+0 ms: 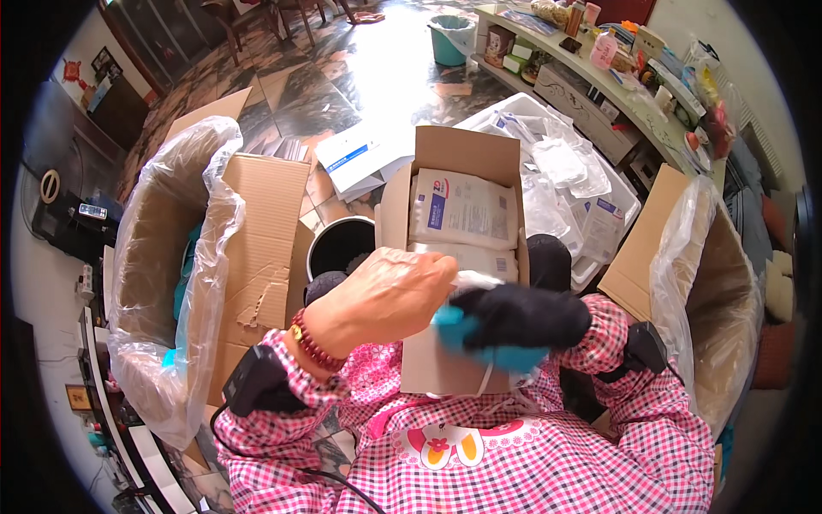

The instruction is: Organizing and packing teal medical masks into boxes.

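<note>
The person's bare left hand [390,291] and black-gloved right hand [522,317] meet just above the near edge of the small cardboard box [454,257] on the lap, both clenched on a blue mask in a clear wrapper [479,347]. Flat white packets [462,210] already lie stacked in the box, which looks well filled, so I judge the packing well along. More bagged goods wait in the white tray [591,206] beyond it.
</note>
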Tool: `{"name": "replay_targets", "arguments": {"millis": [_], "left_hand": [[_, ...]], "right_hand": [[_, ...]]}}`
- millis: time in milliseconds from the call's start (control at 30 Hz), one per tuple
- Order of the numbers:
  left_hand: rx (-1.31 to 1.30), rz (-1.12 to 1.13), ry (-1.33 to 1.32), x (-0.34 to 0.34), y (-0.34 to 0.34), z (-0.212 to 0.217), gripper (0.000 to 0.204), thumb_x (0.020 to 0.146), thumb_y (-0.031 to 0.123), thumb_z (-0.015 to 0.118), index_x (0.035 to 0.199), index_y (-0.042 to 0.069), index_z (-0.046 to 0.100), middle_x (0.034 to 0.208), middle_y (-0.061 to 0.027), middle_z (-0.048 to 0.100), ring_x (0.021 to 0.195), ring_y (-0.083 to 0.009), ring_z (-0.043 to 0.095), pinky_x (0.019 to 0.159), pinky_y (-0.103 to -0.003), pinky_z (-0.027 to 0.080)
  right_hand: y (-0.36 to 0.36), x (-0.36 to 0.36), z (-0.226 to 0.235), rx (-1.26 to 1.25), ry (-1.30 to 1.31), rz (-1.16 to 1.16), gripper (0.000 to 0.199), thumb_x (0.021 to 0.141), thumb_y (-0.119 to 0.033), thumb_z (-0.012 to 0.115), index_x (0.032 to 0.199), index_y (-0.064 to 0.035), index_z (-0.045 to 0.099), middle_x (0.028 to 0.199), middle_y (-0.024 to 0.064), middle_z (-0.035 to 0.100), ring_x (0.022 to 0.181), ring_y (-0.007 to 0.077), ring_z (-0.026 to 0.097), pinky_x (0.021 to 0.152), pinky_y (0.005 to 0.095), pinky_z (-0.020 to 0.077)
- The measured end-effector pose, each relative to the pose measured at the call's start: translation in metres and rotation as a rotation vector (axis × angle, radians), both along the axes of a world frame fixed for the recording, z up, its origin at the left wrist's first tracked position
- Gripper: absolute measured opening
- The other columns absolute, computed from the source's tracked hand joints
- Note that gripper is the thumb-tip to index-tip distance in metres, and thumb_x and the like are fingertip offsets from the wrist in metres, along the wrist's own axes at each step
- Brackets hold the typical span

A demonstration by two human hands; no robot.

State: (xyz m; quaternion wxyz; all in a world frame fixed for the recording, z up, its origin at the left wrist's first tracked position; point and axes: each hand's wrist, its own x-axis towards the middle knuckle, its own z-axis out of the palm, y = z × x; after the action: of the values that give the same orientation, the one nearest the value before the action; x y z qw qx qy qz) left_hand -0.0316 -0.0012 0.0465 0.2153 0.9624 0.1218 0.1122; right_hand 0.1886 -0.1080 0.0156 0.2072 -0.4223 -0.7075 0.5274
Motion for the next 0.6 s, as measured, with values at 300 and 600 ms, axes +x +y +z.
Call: {"name": "replay_targets", "arguments": {"millis": [300, 600], "left_hand": [[-0.955, 0.126, -0.254, -0.008, -0.02, -0.008, 0.027, 0.108, 0.021, 0.045, 0.102, -0.001, 0.059, 0.075, -0.0114, 0.055, 0.069, -0.0271, 0.054, 0.062, -0.038, 0.043], [-1.191, -0.17, -0.531, 0.006, -0.055, -0.026, 0.033, 0.109, 0.027, 0.045, 0.113, -0.002, 0.06, 0.077, -0.0116, 0.054, 0.068, -0.0234, 0.053, 0.065, -0.034, 0.045]], "right_hand": [[-0.013, 0.009, 0.016, 0.178, 0.337, -0.181, 0.048, 0.065, -0.001, 0.087, 0.109, -0.0029, 0.069, 0.106, 0.0101, 0.069, 0.102, 0.0228, 0.065, 0.092, 0.039, 0.0511], [-0.019, -0.021, 0.052, -0.086, 1.007, -0.317, 0.042, 0.069, -0.01, 0.084, 0.108, -0.0007, 0.069, 0.115, 0.0128, 0.068, 0.109, 0.0278, 0.064, 0.095, 0.0419, 0.0497]]}}
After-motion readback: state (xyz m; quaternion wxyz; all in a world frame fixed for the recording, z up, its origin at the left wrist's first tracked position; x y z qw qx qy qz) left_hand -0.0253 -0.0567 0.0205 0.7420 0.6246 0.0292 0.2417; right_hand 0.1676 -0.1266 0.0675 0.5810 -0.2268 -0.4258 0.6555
